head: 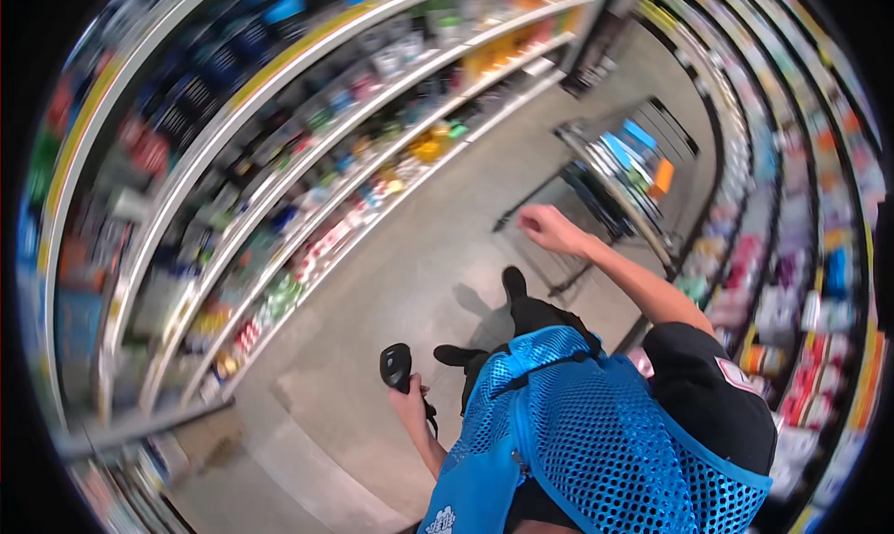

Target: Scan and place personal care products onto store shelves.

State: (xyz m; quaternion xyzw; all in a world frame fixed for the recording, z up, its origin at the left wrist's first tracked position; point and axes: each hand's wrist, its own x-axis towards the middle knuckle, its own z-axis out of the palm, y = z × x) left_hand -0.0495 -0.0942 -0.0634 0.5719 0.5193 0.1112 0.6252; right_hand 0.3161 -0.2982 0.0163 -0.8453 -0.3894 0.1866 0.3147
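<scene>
My left hand (408, 394) grips a black handheld barcode scanner (397, 368) by its handle, with the scanner's head above the fist and a short cord or strap below. My right hand (552, 230) is raised over the floor with its fingers curled in, and nothing shows in it. Just beyond that hand stands a metal shopping cart (607, 181). It holds blue, white, green and orange packages (639, 157), and dark items sit lower down. The hand appears apart from the cart's handle. I wear a blue mesh vest (601, 422) over a black short-sleeved shirt.
Long shelves (307, 164) packed with bottles, tubs and packs curve along the left. More stocked shelves (775, 255) line the right, close to the cart and my right arm. Between them runs a grey floor (342, 324). A lower display with a cardboard-coloured panel (206, 436) stands at bottom left.
</scene>
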